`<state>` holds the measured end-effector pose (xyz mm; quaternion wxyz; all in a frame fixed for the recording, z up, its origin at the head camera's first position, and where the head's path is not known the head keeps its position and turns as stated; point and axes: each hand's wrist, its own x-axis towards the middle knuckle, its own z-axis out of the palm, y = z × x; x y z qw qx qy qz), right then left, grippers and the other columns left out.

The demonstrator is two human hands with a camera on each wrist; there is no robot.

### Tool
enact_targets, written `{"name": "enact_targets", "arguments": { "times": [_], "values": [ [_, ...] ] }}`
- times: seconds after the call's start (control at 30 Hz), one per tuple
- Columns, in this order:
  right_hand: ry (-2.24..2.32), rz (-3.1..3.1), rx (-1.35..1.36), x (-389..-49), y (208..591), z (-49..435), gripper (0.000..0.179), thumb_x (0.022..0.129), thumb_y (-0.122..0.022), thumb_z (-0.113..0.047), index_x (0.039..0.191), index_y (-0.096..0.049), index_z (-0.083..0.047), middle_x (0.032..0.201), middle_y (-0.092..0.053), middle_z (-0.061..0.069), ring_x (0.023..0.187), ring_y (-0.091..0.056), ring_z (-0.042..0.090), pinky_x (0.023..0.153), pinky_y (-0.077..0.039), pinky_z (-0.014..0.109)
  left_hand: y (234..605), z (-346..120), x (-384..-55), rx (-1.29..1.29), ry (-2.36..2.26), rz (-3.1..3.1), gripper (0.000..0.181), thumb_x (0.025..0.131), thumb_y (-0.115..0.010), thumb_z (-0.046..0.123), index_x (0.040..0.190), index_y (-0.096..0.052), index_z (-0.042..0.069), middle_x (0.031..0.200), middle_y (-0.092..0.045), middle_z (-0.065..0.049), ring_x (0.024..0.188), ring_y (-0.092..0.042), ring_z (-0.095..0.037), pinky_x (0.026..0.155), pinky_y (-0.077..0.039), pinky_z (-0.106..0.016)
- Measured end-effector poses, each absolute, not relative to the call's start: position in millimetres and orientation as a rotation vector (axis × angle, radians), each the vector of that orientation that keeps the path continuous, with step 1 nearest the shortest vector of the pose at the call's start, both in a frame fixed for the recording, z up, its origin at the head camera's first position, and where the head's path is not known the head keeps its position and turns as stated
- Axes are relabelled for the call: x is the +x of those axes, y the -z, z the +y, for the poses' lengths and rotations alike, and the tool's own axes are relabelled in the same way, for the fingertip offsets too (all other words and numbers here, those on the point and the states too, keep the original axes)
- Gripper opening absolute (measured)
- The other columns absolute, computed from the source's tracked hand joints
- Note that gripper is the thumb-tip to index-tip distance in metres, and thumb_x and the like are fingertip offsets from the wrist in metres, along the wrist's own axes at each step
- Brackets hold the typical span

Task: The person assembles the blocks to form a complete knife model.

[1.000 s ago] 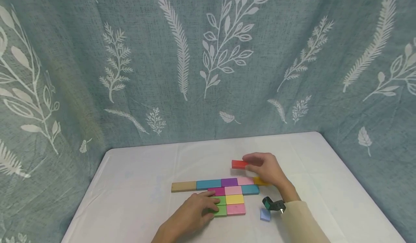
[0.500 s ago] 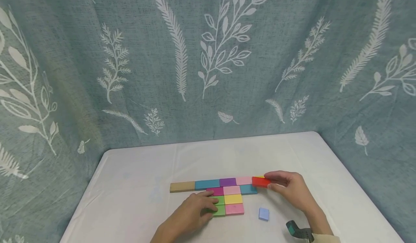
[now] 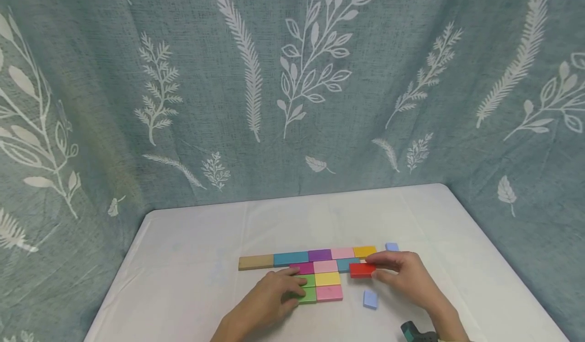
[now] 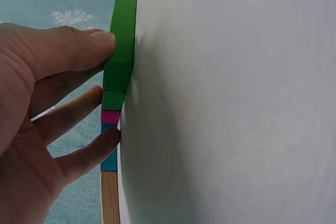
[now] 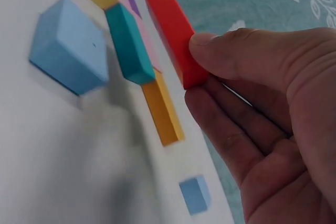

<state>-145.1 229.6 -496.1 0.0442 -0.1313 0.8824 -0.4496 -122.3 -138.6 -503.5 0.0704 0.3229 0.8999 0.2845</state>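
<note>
My right hand (image 3: 413, 277) pinches a red block (image 3: 361, 271) near its right end, thumb against fingers. In the right wrist view the red block (image 5: 170, 35) hangs above the table, apart from the blocks beneath. My left hand (image 3: 276, 291) rests against the left side of the laid blocks, its fingertips covering parts of the green blocks (image 3: 310, 295) and the magenta one (image 3: 302, 268). From the left wrist, the thumb (image 4: 100, 40) touches a green block (image 4: 123, 35), with the other fingers stretched along the row.
A back row runs from a wooden block (image 3: 256, 262) through blue, purple and pink to an orange block (image 3: 364, 251). Yellow (image 3: 327, 279) and pink blocks (image 3: 329, 293) lie in front. Loose light-blue blocks sit at front, one cube (image 3: 370, 300), and behind the right hand, another (image 3: 391, 247).
My right hand has brought the red block from behind the back row, rightward and then toward me, to the right of the laid blocks. The left hand stays put.
</note>
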Motion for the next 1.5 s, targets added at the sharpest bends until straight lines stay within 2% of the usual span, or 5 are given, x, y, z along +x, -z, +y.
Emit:
{"name": "enact_targets", "arguments": {
  "times": [0.2,0.53,0.8,1.5],
  "values": [
    [1.276,2.698,-0.434,-147.9,500.7,216.0,0.032,0.091,-0.087,-0.007,0.119,-0.084,-0.021,0.119,-0.082,-0.009,0.118,-0.076,0.018,0.103,-0.066,0.038,497.4,-135.0,-121.1,0.888,-0.834,2.691,0.023,0.098,-0.081,0.011,0.118,-0.085,0.021,0.140,-0.076,0.007,0.148,-0.060,-0.025,0.124,-0.051,-0.052],
    [1.049,2.783,-0.487,-148.0,502.4,202.4,0.034,0.090,-0.088,-0.009,0.117,-0.085,-0.029,0.118,-0.082,-0.013,0.121,-0.076,0.019,0.104,-0.065,0.049,497.5,-133.7,-120.1,0.834,-0.818,2.677,0.023,0.098,-0.082,0.014,0.119,-0.085,0.024,0.141,-0.075,0.010,0.150,-0.058,-0.024,0.124,-0.051,-0.052],
    [0.912,2.830,-0.548,-147.6,499.7,198.1,0.035,0.088,-0.090,-0.010,0.118,-0.085,-0.027,0.116,-0.082,-0.016,0.116,-0.075,0.014,0.107,-0.064,0.052,495.8,-133.1,-119.5,0.839,-0.818,2.685,0.023,0.098,-0.082,0.013,0.118,-0.085,0.023,0.141,-0.075,0.010,0.150,-0.059,-0.024,0.124,-0.051,-0.052],
    [0.890,2.866,-0.540,-148.0,502.5,192.3,0.035,0.086,-0.093,-0.010,0.115,-0.085,-0.028,0.110,-0.080,-0.020,0.110,-0.073,0.011,0.102,-0.066,0.046,498.1,-131.5,-119.3,0.841,-0.844,2.688,0.023,0.097,-0.083,0.010,0.117,-0.086,0.021,0.139,-0.076,0.007,0.150,-0.059,-0.025,0.124,-0.051,-0.051]
  ]
}}
